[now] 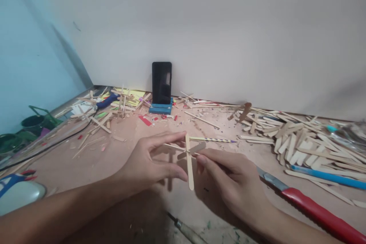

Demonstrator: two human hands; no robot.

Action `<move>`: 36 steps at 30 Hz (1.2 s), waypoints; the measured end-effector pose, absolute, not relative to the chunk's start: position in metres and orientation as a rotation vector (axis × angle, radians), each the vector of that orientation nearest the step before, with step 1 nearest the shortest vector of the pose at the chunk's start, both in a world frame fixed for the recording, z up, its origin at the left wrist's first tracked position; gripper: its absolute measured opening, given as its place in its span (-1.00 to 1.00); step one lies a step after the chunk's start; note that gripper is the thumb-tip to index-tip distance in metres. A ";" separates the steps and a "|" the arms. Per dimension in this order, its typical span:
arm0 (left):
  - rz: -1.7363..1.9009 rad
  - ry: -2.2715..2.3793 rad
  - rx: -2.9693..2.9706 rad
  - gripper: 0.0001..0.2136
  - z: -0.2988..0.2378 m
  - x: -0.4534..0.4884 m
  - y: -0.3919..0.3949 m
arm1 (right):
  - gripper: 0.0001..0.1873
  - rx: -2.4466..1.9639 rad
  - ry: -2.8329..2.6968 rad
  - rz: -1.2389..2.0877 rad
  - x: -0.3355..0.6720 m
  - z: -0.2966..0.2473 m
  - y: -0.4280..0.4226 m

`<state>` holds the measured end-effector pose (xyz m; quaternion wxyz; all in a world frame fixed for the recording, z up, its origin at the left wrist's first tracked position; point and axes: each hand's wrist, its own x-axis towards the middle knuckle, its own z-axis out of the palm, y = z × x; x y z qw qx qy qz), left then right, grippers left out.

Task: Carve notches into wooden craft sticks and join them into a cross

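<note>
Left hand (148, 166): I see its fingers pinching the stick cross (189, 160).
Right hand (228, 183): fingertips gripping the cross's other side.
Where: cross held above the worktop (114, 152), directly in front of the phone (161, 82).
Knife (314, 209): lying right of the phone, nearer me.

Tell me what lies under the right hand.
A red-handled cutter runs under the right hand, which pinches the crossed sticks, on the table. Its grey metal front shows beside the wrist, but its tip is covered by the hand.

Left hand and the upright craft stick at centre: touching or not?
Touching. The head view shows the left hand pinching the upright stick: index fingertip at its top end, thumb against its lower part.
</note>
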<state>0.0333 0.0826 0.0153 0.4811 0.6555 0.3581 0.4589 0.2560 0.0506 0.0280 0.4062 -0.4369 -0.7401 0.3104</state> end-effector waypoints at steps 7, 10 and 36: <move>0.915 0.844 1.272 -0.27 0.012 0.037 0.078 | -0.57 -1.125 -1.868 0.788 0.251 0.031 0.046; 0.868 0.820 1.213 -0.28 0.010 0.038 0.080 | -0.57 -1.144 -1.874 0.783 0.251 0.031 0.046; 0.821 0.713 1.191 -0.38 0.009 0.041 0.087 | -0.58 -1.196 -1.883 0.715 0.249 0.025 0.042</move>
